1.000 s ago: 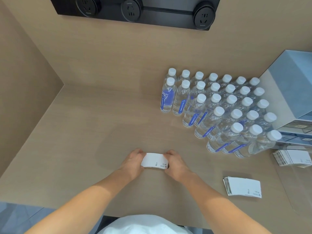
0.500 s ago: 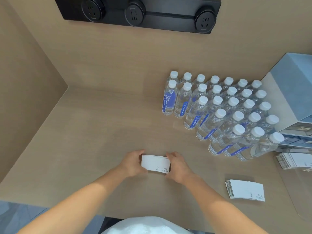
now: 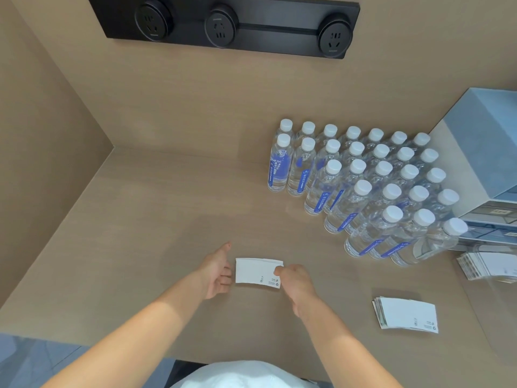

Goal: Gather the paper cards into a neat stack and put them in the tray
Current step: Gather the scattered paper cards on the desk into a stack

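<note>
Pinching a white stack of paper cards (image 3: 256, 271) with the right hand (image 3: 296, 284), open left hand (image 3: 216, 273) just beside it.

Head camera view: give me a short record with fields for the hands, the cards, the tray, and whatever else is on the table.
held stack: white cards, edges aligned, between the hands
left hand: open, fingers straight at its left edge
right hand: pinches its right end
loose stack: slightly fanned, on the table, right of the hands
tray: clear, far right
tray cards: pile already inside
water bottles: upright, capped, behind
</note>
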